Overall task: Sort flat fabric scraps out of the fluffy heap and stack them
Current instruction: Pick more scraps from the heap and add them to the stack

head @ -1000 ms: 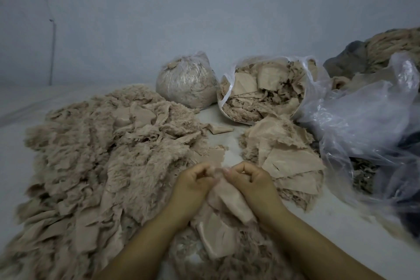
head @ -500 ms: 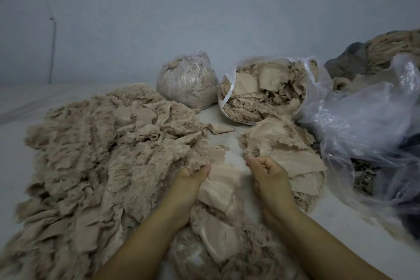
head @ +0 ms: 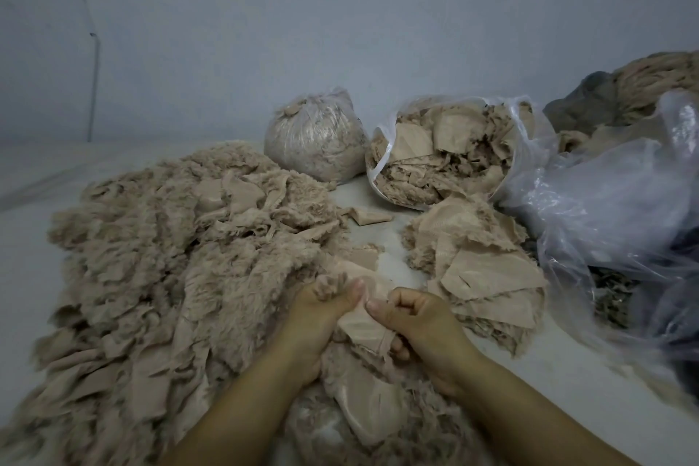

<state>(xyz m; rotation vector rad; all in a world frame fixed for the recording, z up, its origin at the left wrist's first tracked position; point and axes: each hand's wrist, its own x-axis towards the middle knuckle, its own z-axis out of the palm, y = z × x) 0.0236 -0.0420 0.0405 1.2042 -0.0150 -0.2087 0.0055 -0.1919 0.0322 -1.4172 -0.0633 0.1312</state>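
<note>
Two fists meet thumb to thumb: left hand (head: 321, 308) and right hand (head: 418, 318), each grip clamped on one beige scrap (head: 361, 327), fluffy heap (head: 170, 246) at nine o'clock.

2 hands: left hand (head: 321, 314) and right hand (head: 416, 318). 1 fluffy heap (head: 159, 257) left of the fingers, 1 stack of flat scraps (head: 480, 265) to their right. Beyond the fingers, 1 tied bag (head: 314, 140) and 1 open bag of scraps (head: 446, 151); 1 crumpled clear plastic bag (head: 612, 208) far right.
</note>
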